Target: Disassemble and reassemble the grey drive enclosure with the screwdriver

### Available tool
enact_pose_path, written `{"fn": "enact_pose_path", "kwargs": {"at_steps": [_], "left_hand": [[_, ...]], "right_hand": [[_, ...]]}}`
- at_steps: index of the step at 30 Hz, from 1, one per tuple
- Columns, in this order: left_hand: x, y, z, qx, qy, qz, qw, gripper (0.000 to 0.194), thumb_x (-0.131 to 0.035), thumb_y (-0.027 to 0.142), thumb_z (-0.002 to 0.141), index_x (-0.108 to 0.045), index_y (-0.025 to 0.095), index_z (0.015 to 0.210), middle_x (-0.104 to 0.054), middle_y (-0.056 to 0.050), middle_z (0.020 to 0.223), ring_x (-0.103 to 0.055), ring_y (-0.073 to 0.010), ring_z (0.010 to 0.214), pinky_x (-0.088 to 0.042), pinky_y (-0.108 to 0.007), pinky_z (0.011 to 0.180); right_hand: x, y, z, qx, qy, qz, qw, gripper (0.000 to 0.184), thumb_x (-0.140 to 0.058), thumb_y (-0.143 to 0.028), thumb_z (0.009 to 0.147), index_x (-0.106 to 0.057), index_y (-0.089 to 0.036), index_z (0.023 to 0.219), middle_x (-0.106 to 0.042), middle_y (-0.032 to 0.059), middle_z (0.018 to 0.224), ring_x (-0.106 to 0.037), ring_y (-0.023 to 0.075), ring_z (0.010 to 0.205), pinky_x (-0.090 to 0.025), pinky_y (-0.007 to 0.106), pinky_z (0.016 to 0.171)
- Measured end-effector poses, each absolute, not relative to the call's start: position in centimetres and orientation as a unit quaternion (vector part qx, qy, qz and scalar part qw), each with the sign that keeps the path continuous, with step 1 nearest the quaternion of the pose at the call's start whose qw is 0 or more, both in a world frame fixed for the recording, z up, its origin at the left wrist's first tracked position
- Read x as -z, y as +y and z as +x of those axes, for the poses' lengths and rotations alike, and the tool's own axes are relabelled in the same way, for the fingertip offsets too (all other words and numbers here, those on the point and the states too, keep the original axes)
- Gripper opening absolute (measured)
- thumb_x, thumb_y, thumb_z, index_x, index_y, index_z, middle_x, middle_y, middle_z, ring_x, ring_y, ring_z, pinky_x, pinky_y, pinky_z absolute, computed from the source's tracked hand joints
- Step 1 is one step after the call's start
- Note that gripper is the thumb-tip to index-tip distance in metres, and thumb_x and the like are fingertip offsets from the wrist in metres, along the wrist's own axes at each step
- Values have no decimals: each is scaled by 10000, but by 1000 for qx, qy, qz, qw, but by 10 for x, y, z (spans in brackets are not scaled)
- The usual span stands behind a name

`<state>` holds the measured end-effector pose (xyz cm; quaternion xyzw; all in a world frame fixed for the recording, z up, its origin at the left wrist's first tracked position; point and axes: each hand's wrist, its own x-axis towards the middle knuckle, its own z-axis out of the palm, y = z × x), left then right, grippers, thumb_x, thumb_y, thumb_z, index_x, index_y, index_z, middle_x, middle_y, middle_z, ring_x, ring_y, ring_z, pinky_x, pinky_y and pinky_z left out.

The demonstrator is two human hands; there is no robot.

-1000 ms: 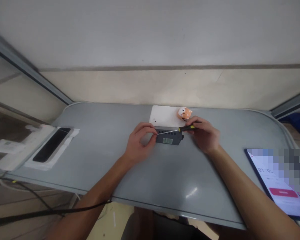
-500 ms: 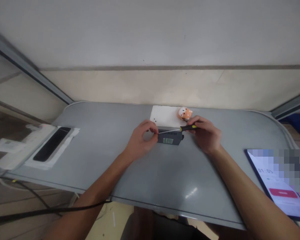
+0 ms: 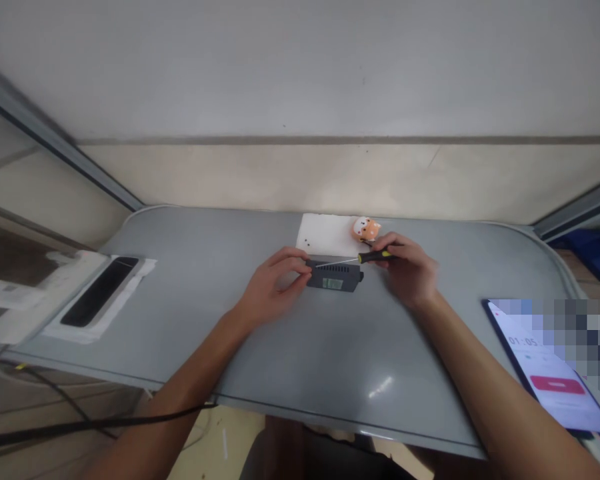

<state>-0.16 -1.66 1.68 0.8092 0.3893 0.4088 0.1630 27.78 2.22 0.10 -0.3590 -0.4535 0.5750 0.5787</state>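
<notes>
A dark grey box (image 3: 332,284) with a row of vent slots and a small greenish label rests on the table in front of me. Its left end is between the fingers and thumb of my left hand (image 3: 275,283). In my right hand (image 3: 409,270) is a screwdriver (image 3: 373,257) with a black and yellow handle. The thin shaft slants left across the slots, its tip near the box's upper left corner, close to my left fingertips. I cannot tell whether a screw sits under the tip.
Behind the box lies a white sheet (image 3: 325,230) with small dark specks, probably screws. An orange and white animal figure (image 3: 365,229) stands at its right side. A tablet (image 3: 545,367) showing a timer lies right; a black phone (image 3: 100,291) lies left. A cable (image 3: 105,421) crosses the lower left.
My left fingers have shifted from a pinch near the screwdriver tip to a longer hold along the box's left end. My right hand keeps the screwdriver nearly in place.
</notes>
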Motion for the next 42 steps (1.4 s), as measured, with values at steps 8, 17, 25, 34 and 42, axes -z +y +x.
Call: {"fn": "enact_pose_path", "kwargs": {"at_steps": [8, 17, 25, 34, 42], "left_hand": [[-3, -20, -2, -420, 371, 822, 105, 95, -628, 177, 991, -687, 245, 1024, -704, -80, 1230, -717, -155, 965, -609, -331, 884], [3, -23, 5, -446, 412, 779, 154, 58, -680, 188, 966, -649, 232, 987, -742, -59, 1208, -724, -187, 1102, -586, -375, 989], [1, -28, 2, -455, 424, 761, 186, 56, -634, 220, 988, -689, 216, 980, -758, -58, 1095, -730, -176, 994, -586, -317, 910], [4, -20, -1, -404, 551, 665, 301, 224, -641, 403, 970, -743, 234, 1074, -782, -34, 1050, -732, -208, 975, -592, -347, 907], [8, -9, 1, -340, 574, 664, 339, 264, -613, 429, 971, -763, 234, 1068, -782, -32, 1028, -716, -219, 926, -576, -364, 860]], "right_hand": [[0, 22, 278, -566, -450, -357, 592, 122, -641, -242, 740, -735, -239, 661, -647, 68, 806, -516, 192, 687, -327, 333, 574], [3, 25, 271, -538, -414, -425, 599, 128, -673, -321, 847, -748, -230, 796, -677, 34, 858, -540, 158, 688, -306, 292, 556], [6, 21, 256, -391, -589, -526, 473, 382, -626, -527, 943, -743, -238, 1165, -774, 68, 1126, -668, 213, 907, -511, 359, 836], [14, 17, 253, -406, -653, -486, 415, 350, -601, -491, 974, -727, -265, 1210, -753, 67, 1260, -686, 250, 1079, -521, 407, 953], [3, 18, 254, -406, -616, -520, 430, 373, -608, -510, 960, -759, -242, 1171, -767, 63, 1128, -629, 189, 798, -485, 345, 760]]}}
